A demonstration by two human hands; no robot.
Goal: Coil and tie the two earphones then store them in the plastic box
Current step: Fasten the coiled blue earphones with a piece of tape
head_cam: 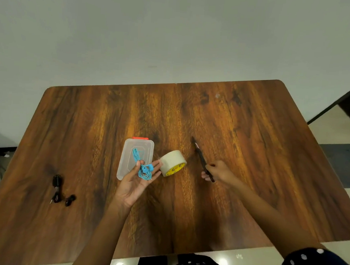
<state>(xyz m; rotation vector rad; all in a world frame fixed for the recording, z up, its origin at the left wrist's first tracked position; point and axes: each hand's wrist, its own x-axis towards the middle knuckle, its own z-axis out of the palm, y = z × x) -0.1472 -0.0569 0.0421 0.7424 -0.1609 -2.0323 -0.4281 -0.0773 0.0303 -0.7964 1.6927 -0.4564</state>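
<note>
My left hand point(134, 183) is palm up and holds the coiled blue earphone point(143, 167) between thumb and fingers, just above the near end of the clear plastic box point(128, 153). The box has an orange clasp at its far end and its lid is on. A roll of clear tape point(173, 163) stands right of the box, touching my left fingertips. My right hand point(217, 172) grips the handles of dark scissors point(202, 160), whose blades point away over the table. The black earphone point(61, 192) lies bundled at the near left.
The wooden table point(251, 148) has rounded corners, and its far edge sits close to a pale wall. Tiled floor and dark furniture show to the right. My polka-dot sleeve and lap fill the bottom right.
</note>
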